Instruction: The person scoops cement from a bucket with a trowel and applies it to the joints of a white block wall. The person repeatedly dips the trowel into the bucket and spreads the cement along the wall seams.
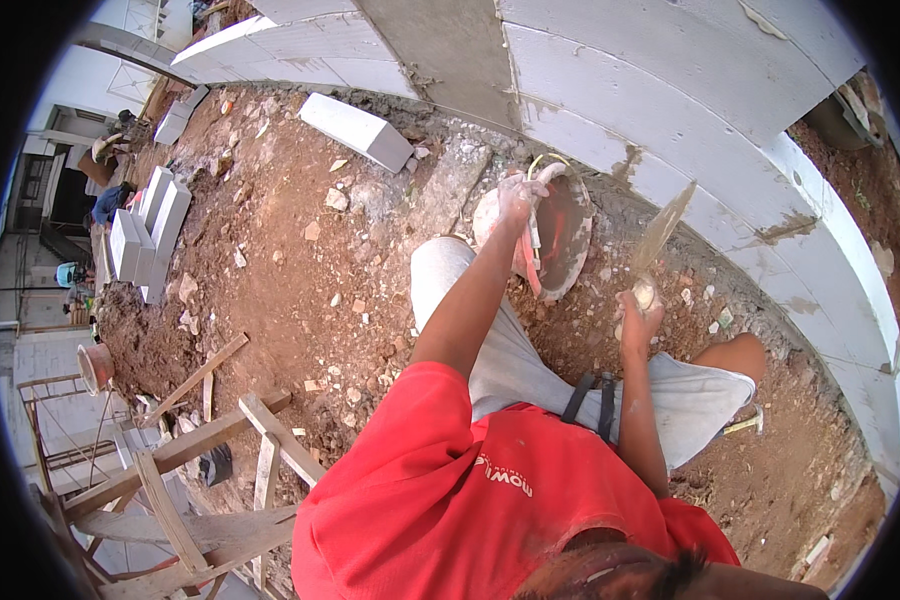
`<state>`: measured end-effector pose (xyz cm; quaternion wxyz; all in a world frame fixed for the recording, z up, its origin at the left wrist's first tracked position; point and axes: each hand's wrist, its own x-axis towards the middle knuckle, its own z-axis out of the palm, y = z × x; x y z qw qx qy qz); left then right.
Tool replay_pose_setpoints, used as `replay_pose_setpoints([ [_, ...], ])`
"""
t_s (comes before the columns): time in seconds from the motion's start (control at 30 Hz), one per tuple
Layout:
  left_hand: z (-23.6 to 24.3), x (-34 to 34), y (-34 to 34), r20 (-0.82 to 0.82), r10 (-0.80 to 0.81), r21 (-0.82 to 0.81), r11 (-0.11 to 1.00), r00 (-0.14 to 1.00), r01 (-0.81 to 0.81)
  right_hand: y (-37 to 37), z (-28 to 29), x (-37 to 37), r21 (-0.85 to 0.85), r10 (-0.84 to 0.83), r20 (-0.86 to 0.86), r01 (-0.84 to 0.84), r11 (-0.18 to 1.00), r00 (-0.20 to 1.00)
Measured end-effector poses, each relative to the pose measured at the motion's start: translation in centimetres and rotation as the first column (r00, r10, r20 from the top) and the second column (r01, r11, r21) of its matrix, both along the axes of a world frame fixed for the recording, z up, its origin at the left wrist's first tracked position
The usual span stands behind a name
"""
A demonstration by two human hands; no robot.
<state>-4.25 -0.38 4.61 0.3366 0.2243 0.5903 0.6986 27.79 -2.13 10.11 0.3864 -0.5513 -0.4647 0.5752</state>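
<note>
My left hand (518, 198) grips the upper left rim or handle of a round, mortar-smeared bucket (566, 240), which is tilted with grey wet mix inside. Pale cord and a pink strip hang at that side. My right hand (638, 318) is closed on the handle of a trowel (662, 232), its wide mortar-coated blade pointing up beside the white block wall (670, 90). The bucket is left of the trowel, over rubble-strewn soil.
A white block (355, 130) lies by the wall, with stacked blocks (148, 235) farther left. Co-workers (110, 200) are at the far left. Wooden scaffolding (220, 440) and a pink bucket (95, 365) stand lower left. A hammer (742, 423) lies at right.
</note>
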Motion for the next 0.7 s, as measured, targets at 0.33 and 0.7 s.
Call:
replay_pose_setpoints([
  [0.33, 0.6, 0.2, -1.0, 0.128, -0.079, -0.046, 0.995, 0.989, 0.086, 2.8, 5.5, 5.9, -0.171, 0.360, -0.026, -0.359, 0.917, 0.932],
  [0.7, 5.6, -5.5, -3.2, -0.396, -0.225, -0.627, 0.775, 0.891, -0.083, 3.0, 2.3, 5.8, -0.108, 0.547, 0.589, -0.614, 0.782, 0.594],
])
